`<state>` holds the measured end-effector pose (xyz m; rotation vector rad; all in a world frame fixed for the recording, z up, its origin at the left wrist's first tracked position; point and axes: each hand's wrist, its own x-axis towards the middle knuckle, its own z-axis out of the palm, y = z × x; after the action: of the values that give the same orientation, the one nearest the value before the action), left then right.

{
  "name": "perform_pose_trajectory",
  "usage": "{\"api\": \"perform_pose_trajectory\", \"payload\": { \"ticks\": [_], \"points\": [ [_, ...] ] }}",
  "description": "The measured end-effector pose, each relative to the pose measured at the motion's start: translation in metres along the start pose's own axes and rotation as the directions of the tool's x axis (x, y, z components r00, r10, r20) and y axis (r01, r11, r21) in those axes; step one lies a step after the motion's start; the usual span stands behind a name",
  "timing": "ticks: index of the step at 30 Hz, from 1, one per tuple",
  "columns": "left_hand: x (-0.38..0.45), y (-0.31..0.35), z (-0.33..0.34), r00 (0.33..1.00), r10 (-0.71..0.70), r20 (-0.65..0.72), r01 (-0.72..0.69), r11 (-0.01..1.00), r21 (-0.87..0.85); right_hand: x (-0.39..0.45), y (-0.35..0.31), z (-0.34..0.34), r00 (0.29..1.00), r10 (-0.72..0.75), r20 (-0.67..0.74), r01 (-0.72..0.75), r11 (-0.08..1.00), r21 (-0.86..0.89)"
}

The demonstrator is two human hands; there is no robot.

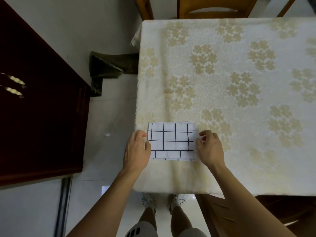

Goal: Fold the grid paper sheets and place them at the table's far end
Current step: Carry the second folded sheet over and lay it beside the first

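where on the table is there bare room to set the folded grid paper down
Nearly all the cream floral tablecloth is bare: the far end by the wooden chair and the whole right side. Only the near-left corner is crowded, where the left hand and right hand flank the folded black-lined grid paper.

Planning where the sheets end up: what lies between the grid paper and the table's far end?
In the head view, only bare flowered tablecloth lies between the grid paper and the far end.

the left hand (136,149) covers the left edge of the grid paper (171,141), the right hand (210,147) hides its right edge, the table (222,65) runs off the right border, and the chair (213,6) is cropped above.
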<state>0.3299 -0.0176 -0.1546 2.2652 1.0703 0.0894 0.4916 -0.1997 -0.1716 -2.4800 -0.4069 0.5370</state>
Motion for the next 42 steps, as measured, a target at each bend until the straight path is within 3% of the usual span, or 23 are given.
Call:
{"api": "perform_pose_trajectory", "payload": {
  "ticks": [4,6,10,14,19,42],
  "points": [
    [-0.017,-0.006,0.000,0.963,0.267,0.043,-0.269,0.932,0.242,-0.019,0.013,-0.011,0.980,-0.197,-0.040,0.191,0.974,-0.122],
    [-0.025,-0.010,0.003,0.940,0.324,0.108,-0.342,0.887,0.312,-0.032,0.019,-0.013,0.950,-0.312,-0.020,0.300,0.928,-0.223],
    [-0.039,-0.017,0.013,0.908,0.314,0.279,-0.404,0.833,0.378,-0.051,0.032,-0.004,0.873,-0.471,0.126,0.482,0.795,-0.367],
    [-0.042,-0.026,0.028,0.899,0.266,0.348,-0.405,0.806,0.431,-0.056,0.031,0.013,0.819,-0.463,0.339,0.573,0.679,-0.459],
    [-0.043,-0.031,0.039,0.904,0.195,0.380,-0.365,0.815,0.450,-0.057,0.028,0.033,0.823,-0.378,0.424,0.558,0.679,-0.477],
    [-0.071,-0.036,0.046,0.924,0.192,0.330,-0.340,0.805,0.486,-0.085,0.039,0.037,0.845,-0.337,0.416,0.516,0.717,-0.469]
  ]
}}
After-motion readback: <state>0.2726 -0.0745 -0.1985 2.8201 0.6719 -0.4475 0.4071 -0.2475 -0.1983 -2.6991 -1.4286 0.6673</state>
